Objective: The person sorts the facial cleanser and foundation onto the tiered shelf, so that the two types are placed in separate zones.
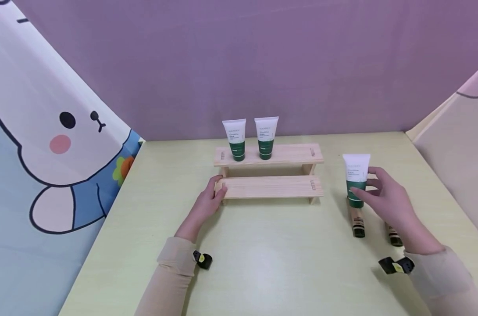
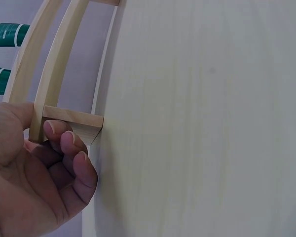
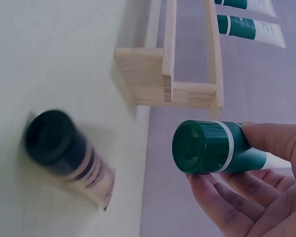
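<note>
In the head view my right hand (image 1: 390, 198) pinches a white and green tube (image 1: 356, 181) upright, cap down, right of a two-tier wooden rack (image 1: 270, 188). The right wrist view has thumb and fingers of the right hand (image 3: 266, 182) round the tube's green part (image 3: 212, 147), off the table. My left hand (image 1: 208, 198) grips the left end of the rack's lower shelf; in the left wrist view the thumb of the left hand (image 2: 44, 173) and its curled fingers are at the wooden rack (image 2: 59, 64). Two similar tubes (image 1: 236, 139) (image 1: 266, 138) stand on the upper shelf.
A beige tube with a dark cap (image 1: 358, 224) lies on the table (image 1: 262, 263) below the held tube. Another dark-capped tube (image 1: 394, 235) lies partly hidden by my right hand. Behind the table hangs a purple cloth (image 1: 262, 66); a cartoon-printed cloth (image 1: 57, 131) is at the left.
</note>
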`<state>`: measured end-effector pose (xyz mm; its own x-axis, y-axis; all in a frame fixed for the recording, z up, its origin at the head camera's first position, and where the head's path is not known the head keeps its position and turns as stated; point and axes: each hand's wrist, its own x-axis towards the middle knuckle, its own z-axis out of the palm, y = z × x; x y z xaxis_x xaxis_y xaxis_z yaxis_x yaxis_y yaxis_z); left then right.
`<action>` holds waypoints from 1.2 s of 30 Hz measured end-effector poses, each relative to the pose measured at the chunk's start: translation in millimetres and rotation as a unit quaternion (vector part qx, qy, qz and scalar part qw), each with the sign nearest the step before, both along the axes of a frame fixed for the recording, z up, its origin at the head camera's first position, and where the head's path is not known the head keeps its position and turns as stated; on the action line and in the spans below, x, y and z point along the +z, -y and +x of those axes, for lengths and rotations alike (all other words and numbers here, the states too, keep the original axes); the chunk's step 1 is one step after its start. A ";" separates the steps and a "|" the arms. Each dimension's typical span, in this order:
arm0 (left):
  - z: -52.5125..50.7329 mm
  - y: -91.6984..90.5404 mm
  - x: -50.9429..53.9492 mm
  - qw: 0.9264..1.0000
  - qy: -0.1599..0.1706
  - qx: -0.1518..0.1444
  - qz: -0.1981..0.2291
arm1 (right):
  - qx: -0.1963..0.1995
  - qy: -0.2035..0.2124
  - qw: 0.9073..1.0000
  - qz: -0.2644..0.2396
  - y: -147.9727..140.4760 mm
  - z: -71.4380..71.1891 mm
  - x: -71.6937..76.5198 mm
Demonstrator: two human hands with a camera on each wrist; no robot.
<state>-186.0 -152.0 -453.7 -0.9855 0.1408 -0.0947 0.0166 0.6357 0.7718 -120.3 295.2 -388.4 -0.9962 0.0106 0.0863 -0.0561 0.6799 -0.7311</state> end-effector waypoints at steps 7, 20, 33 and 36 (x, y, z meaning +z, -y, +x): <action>1.7 0.4 0.5 1.000 0.005 0.000 0.008 | 0.002 -0.014 1.000 -0.028 11.7 -6.9 7.4; -0.6 1.3 -2.7 1.000 0.006 0.001 0.009 | 0.007 -0.034 0.999 -0.031 29.0 -27.4 25.2; 0.3 -0.1 -1.5 1.000 0.001 0.005 -0.003 | 0.022 -0.055 0.996 -0.073 58.0 -50.7 43.3; 0.3 -0.7 -1.3 1.000 -0.005 0.003 -0.008 | 0.034 -0.065 0.994 -0.085 66.3 -57.0 46.1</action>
<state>-185.7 -151.3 -455.0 -0.9871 0.1336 -0.0878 0.0201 0.6485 0.7609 -177.3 229.0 -342.4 -0.9759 -0.0302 0.2161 -0.1981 0.5385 -0.8190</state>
